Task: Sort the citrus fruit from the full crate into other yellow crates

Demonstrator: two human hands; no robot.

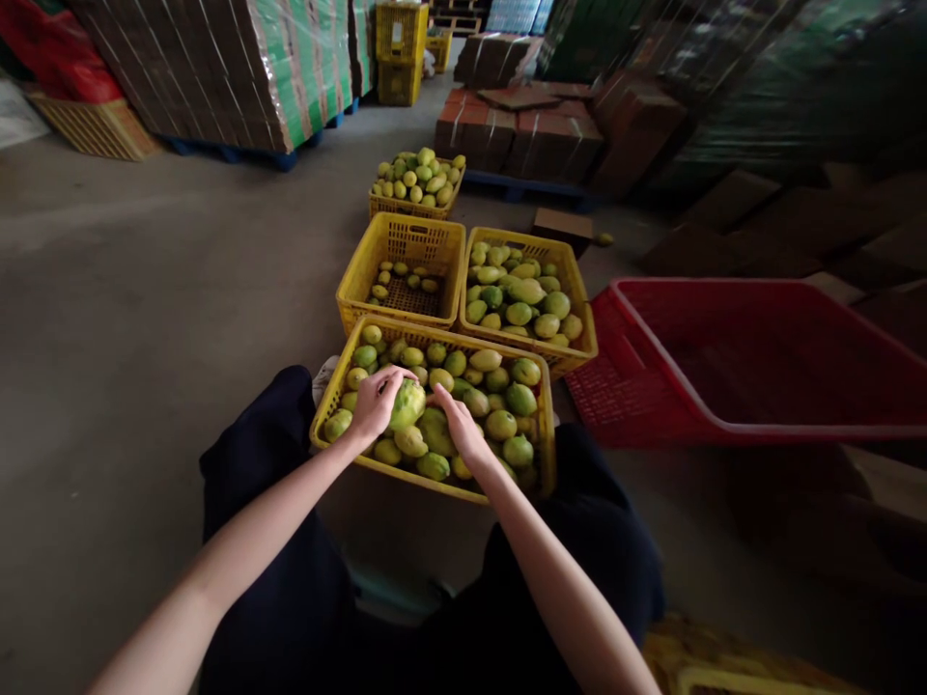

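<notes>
Principal item: large green fruit (407, 407), mottled with yellow. Lies left of centre in the front yellow crate (548, 425), raised a little over smaller fruits (499, 423). Looks nearly round; long axis hard to tell under the fingers, perhaps with a slight lean from lower left to upper right.

Left hand (378, 401): nearer of the two, on the fruit. Curls round the left side and over the top, index finger laid across the upper face; seems to grip. Thumb partly hidden; full extent of grasp: cannot tell.

Right hand (459, 425): just right of the large green fruit, palm turned inward, fingers together and extended toward the far left. Not closed round anything. Narrow gap to the large green fruit at the fingertips; contact with neighbouring fruit: cannot tell.

Second green fruit (436, 431): between the hands, to the right of and slightly nearer than the first, close beside the right palm.

Surroundings: rear-left crate (353, 280), straight beyond the front one, with few fruits on the floor of it. Rear-right crate (588, 333), well filled, alongside. Red basket (615, 386), off to the right, well apart from both hands.
</notes>
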